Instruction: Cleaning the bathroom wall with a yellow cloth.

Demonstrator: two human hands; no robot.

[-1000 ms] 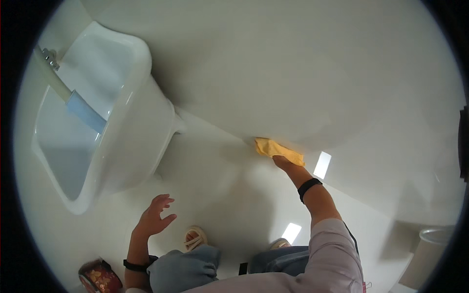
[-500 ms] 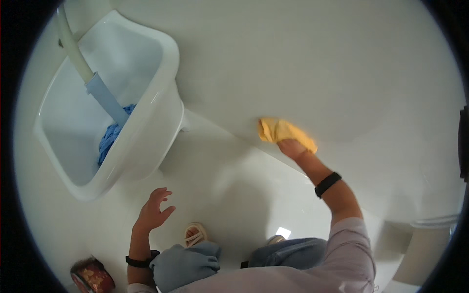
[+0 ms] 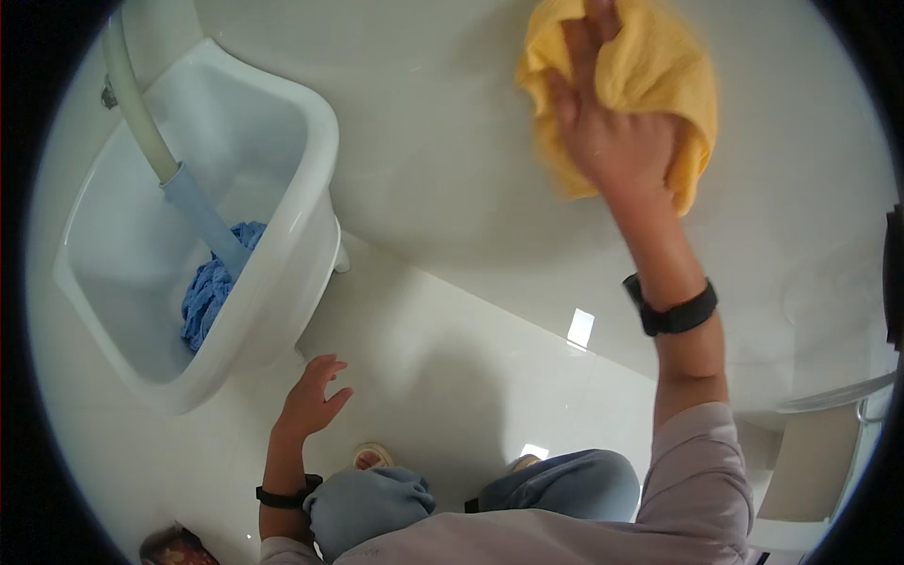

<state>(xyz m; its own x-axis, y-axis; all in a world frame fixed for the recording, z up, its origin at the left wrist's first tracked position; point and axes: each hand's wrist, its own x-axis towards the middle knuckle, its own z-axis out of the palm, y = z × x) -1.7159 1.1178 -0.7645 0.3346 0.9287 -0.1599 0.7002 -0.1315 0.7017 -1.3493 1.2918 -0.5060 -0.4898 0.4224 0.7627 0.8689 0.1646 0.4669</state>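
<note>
Up on the pale, glossy wall, my right hand (image 3: 617,141) presses a yellow cloth (image 3: 664,66) flat against the surface. Part of the cloth folds over the fingers, and some of the fingers show between its folds. The cloth is bunched and creased, slightly blurred at its edges. My left hand (image 3: 315,400) hangs low near the front of a white basin, holding nothing, its thumb apart from the loosely bent fingers. Black bands circle both wrists.
On the left stands the white basin (image 3: 315,141) with a mop (image 3: 209,218) in it, its blue strands bunched at the bottom. A dark red patterned container (image 3: 177,548) sits at the lower left. Glossy floor tiles (image 3: 414,330) meet the wall along a slanting line. A curved rail (image 3: 838,394) is at the right.
My right hand has moved up the wall with the yellow cloth, which now looks more spread out. My left hand has shifted slightly right.
</note>
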